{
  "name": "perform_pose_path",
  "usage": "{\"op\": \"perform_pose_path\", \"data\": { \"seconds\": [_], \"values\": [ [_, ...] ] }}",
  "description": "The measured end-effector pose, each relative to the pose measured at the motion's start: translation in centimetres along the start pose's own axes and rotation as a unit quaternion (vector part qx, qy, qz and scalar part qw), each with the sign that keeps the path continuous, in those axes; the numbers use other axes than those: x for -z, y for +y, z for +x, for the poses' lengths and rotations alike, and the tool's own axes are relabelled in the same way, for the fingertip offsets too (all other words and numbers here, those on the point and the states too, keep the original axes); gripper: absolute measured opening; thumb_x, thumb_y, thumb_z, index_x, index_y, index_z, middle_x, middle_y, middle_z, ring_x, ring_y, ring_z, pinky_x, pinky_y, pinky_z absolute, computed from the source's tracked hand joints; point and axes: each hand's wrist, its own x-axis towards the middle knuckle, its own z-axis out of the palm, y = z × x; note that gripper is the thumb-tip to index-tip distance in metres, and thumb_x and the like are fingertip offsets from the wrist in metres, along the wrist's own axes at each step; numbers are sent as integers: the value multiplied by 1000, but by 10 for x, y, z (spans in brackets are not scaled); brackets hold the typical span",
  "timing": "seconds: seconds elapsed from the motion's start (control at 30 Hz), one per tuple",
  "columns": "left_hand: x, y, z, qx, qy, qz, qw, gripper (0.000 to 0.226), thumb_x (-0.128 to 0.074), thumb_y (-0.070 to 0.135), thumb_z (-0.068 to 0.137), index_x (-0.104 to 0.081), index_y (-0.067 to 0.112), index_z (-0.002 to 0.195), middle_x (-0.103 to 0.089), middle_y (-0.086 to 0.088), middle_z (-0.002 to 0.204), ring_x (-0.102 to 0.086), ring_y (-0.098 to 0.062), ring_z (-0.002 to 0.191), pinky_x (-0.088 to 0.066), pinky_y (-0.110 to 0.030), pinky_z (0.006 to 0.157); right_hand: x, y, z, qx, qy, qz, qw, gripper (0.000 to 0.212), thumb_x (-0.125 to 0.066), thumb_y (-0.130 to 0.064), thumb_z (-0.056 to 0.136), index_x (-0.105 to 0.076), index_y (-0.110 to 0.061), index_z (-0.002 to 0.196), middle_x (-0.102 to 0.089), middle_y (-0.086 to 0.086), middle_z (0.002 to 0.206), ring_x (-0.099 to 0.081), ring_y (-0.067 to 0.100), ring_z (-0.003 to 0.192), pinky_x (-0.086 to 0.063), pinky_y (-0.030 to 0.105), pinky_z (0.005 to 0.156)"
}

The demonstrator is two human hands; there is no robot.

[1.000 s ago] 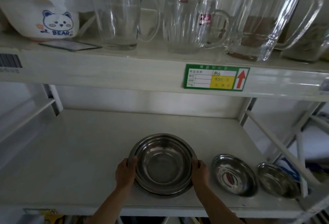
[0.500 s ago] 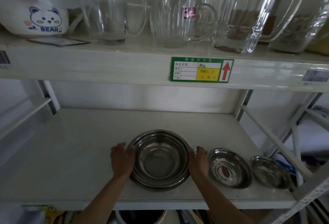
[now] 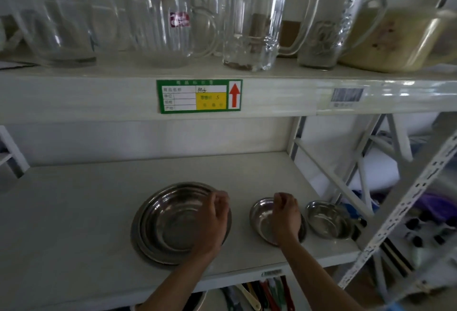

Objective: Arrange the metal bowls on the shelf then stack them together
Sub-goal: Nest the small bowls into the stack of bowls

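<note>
Three metal bowls stand in a row along the front of the lower white shelf (image 3: 74, 211); the large bowl (image 3: 173, 224) sits at the left of the row and appears to be two bowls nested, a second rim showing under the upper one; the middle bowl (image 3: 262, 219) stands just to its right, apart from it; the small bowl (image 3: 329, 219) stands at the right end, near the shelf's corner post, close beside the middle bowl but whether their rims touch cannot be told. The left hand (image 3: 215, 221) lies over the right rim of the large bowl, fingers curled loosely downward; whether it grips the rim cannot be told. The right hand (image 3: 284, 216) hangs over the middle bowl, covering its right half, fingers bent and partly closed; contact with the bowl cannot be confirmed, and no bowl is seen lifted. All bowls rest upright, open side up. The upper shelf (image 3: 99, 95) carries a line of glass jugs (image 3: 160, 26) and mugs; a green and yellow price label (image 3: 199, 96) with a red arrow is fixed to its front edge. Below the lower shelf, coloured handles (image 3: 262, 293) of some utensils show, blurred.
</note>
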Motion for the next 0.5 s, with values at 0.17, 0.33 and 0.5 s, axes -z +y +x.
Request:
{"op": "perform_pose_path", "data": {
  "seconds": [0.17,0.33,0.5],
  "values": [
    [-50,-8,-22,43,-69,-63,995,9,-55,22,93,-55,31,94,-64,-8,76,-63,-19,65,-55,-49,67,40,36,13,-72,49,35,996,28,-40,-38,98,-54,-15,107,-62,9,100,-60,28,94,-47,39,80],
    [-82,-16,-35,172,-83,-112,975,29,-51,25,96,-46,7,118,-56,-6,74,-53,-17,60,-48,-29,53,79,69,23,-187,114,85,972,39,-40,-36,100,-48,-7,124,-59,19,125,-57,37,112,-44,45,91],
    [-98,-40,-35,276,-82,-78,954,55,-49,31,96,-30,2,139,-51,-9,73,-51,-22,59,-46,-30,49,105,98,27,-270,145,86,948,50,-40,-36,100,-42,4,129,-54,29,128,-53,46,116,-44,50,95]
  ]
}}
